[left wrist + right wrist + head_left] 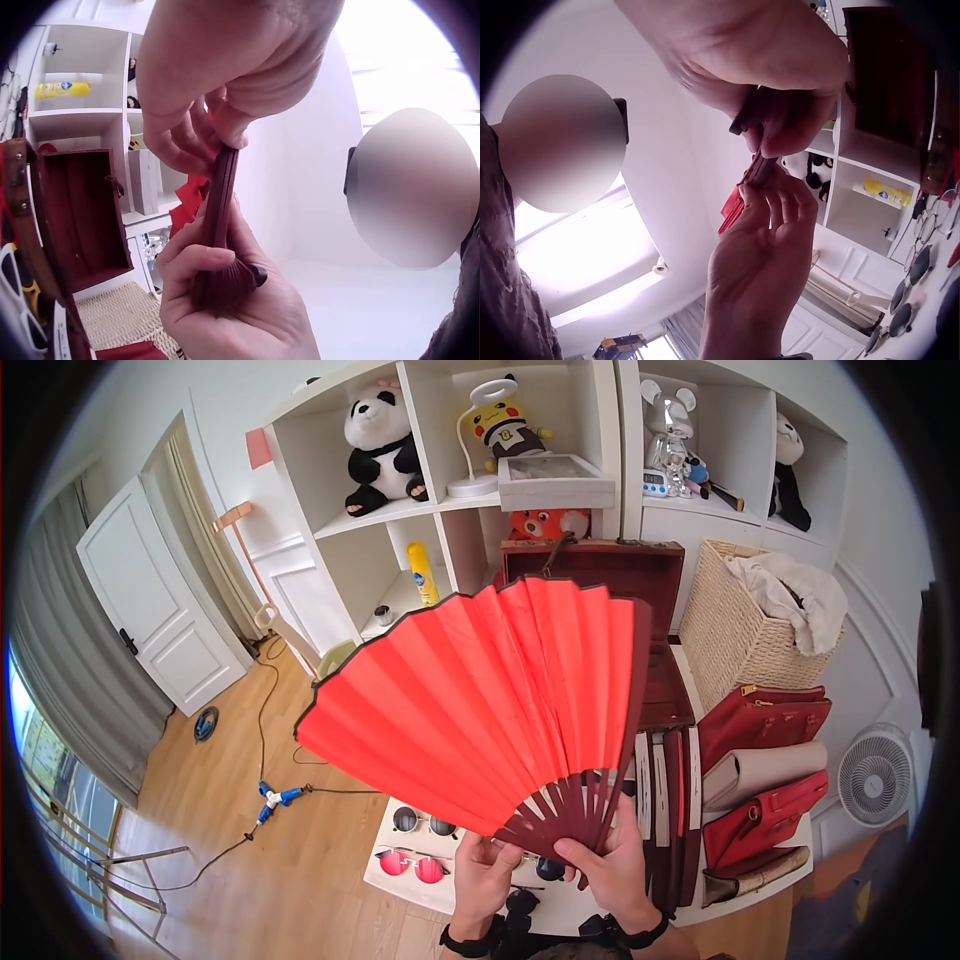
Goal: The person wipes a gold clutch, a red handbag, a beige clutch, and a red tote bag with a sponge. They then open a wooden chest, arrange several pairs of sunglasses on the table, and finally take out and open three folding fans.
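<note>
A red folding fan (500, 700) with dark brown ribs is spread wide in front of me. My right hand (615, 865) grips the gathered ribs at the pivot end, its thumb lying across them. In the left wrist view, the right hand's fingers wrap around the dark rib stack (219, 199). My left hand (485, 875) pinches the fan's outer rib on the left, seen at the top of the left wrist view. Below the hands, sunglasses with pink lenses (412, 865) and other dark pairs lie on the white table (385, 875).
Right of the fan stand several upright dark folded fans (672, 810), then red and beige handbags (765, 775). Behind is an open dark red case (660, 585) beside a wicker basket (745, 625). White shelves (440, 510) hold plush toys. Cables (275, 800) cross the floor.
</note>
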Tool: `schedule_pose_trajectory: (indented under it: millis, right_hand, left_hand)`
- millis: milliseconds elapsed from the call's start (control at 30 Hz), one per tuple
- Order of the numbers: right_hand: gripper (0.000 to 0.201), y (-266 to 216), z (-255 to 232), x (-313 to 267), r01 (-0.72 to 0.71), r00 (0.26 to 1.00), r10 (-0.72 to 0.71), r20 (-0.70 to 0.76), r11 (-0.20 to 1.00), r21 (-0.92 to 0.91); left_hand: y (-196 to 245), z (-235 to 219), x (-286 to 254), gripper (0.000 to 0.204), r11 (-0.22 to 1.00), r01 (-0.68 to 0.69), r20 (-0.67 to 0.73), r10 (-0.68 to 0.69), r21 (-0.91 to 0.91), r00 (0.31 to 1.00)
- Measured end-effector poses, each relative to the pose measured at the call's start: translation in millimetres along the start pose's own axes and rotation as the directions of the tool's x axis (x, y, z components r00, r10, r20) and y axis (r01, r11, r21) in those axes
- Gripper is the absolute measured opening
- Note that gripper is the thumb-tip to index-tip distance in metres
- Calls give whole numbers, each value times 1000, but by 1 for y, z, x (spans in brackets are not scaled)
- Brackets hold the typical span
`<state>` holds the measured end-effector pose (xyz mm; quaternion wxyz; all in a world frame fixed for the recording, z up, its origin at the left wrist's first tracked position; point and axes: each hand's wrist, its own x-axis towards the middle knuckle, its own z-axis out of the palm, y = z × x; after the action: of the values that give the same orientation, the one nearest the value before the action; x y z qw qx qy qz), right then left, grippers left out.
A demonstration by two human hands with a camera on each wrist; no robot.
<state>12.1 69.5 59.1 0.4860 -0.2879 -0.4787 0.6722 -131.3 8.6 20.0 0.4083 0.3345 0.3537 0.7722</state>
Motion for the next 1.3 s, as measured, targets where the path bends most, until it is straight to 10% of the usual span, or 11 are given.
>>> schedule_pose_trajectory:
  millis: [767, 1067, 1300]
  right_hand:
    - [25, 3, -7, -10, -413, 900, 391, 194, 907, 88]
    - [30, 9, 8, -17, -96, 995, 96, 10, 995, -33]
    - [30, 17, -9, -20, -74, 986, 106, 131, 971, -228]
  left_hand:
    - [-10, -9, 1, 51, 980, 177, 45, -173, -90, 984]
    - [12, -2, 2, 49, 986, 154, 131, -161, 63, 978]
    - [8, -3, -1, 43, 974, 228, 89, -227, -11, 970]
